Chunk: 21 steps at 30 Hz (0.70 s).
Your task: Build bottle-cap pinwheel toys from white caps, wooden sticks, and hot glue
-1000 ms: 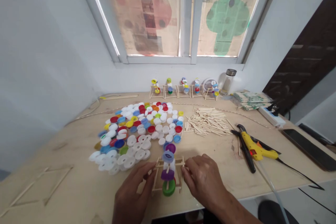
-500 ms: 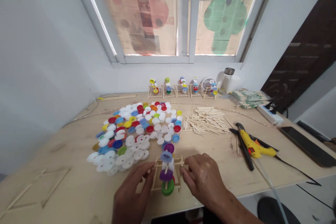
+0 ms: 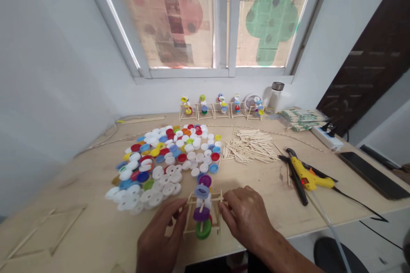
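Near the table's front edge stands a small waterwheel model (image 3: 201, 214), made of bottle caps in purple, pale blue, white, green and red on a wooden stick frame. My left hand (image 3: 164, 232) has thumb and forefinger closed at the left end of the model's crossing stick. On the other side, my right hand (image 3: 248, 217) pinches at the right end of that stick. The fingertips partly hide both stick ends. Just beyond the model lies a heap of loose bottle caps (image 3: 166, 162). A pile of short wooden sticks (image 3: 253, 146) lies to the right of the caps.
Several similar cap models (image 3: 221, 106) line the wall, beside a small fan (image 3: 253, 101) and a glass bottle (image 3: 275, 97). A yellow glue gun (image 3: 310, 178), pliers-like black tools, a phone (image 3: 374, 175) and a power strip (image 3: 327, 137) are right. A stick frame (image 3: 48, 234) lies left.
The whole view shifts slightly. Both hands keep their places at the model's sides, and the cap wheel looks almost unchanged.
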Tool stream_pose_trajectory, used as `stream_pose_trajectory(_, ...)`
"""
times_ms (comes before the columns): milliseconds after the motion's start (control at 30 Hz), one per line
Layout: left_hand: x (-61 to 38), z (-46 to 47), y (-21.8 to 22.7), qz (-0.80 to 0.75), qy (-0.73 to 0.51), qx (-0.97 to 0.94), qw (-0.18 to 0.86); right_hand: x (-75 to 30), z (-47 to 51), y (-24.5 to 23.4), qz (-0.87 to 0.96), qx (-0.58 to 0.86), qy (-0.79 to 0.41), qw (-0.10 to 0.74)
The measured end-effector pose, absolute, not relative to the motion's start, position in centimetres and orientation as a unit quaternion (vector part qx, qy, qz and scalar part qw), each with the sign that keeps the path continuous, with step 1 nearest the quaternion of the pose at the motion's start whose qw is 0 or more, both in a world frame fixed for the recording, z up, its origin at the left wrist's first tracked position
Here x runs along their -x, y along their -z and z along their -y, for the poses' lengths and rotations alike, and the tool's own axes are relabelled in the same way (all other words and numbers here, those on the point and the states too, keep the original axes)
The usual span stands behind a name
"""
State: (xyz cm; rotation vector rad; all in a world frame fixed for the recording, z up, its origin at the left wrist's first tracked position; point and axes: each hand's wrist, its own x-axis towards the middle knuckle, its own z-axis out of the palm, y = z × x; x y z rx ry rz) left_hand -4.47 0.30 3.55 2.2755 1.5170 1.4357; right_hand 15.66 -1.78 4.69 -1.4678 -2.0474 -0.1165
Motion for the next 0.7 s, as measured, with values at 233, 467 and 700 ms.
stream_pose_trajectory(233, 4.6, 0.1, -4.4, -0.502, -0.432, -0.749, 0.028, -16.1, 2.4, -5.9, 0.772, 0.558, 0.048, 0.302)
stream_pose_trajectory(467, 1.8, -0.5, -6.9, -0.452, -0.449, -0.770, 0.023, -18.7, 3.1, -7.4, 0.758, 0.572, 0.071, 0.305)
stream_pose_trajectory(700, -3.2, -1.6, -8.7, -0.405, -0.471, -0.780, 0.079, -22.7, 4.0, -9.0, 0.724, 0.598, 0.116, 0.325)
